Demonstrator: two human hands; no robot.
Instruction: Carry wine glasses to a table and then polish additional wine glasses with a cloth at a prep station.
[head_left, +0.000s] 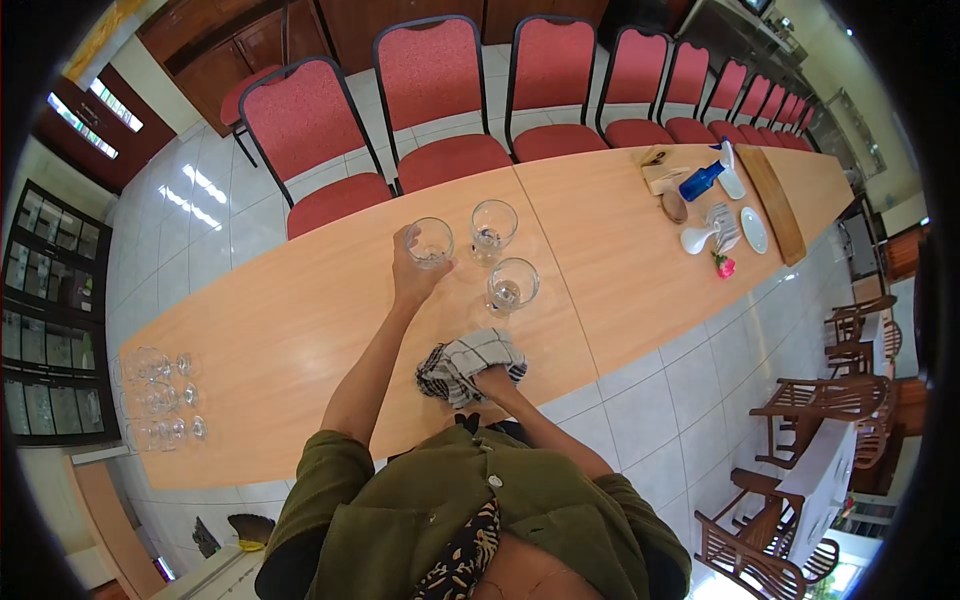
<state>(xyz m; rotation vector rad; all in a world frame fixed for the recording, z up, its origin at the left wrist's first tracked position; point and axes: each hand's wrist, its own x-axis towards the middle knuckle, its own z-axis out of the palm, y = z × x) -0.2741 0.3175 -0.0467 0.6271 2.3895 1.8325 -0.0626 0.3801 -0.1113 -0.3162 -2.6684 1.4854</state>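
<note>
My left hand (417, 274) is closed around a clear stemmed glass (430, 241), beside two more glasses standing upright. One of these, a stemmed glass (494, 229), is farther back; the other stemmed glass (514, 285) stands nearer to me. My right hand (493, 381) is at the table's near edge with a checked cloth (484, 351) in its grasp; the cloth covers most of its fingers. Several stemmed glasses (154, 394) lie on their sides in rows at the table's left end.
The long wooden table (300, 337) has red chairs (435, 75) along its far side. Towards its right end are a blue spray bottle (702, 181), a white spoon (696, 239), a white oval dish (754, 230), a pink flower (724, 265) and a wooden board (772, 204).
</note>
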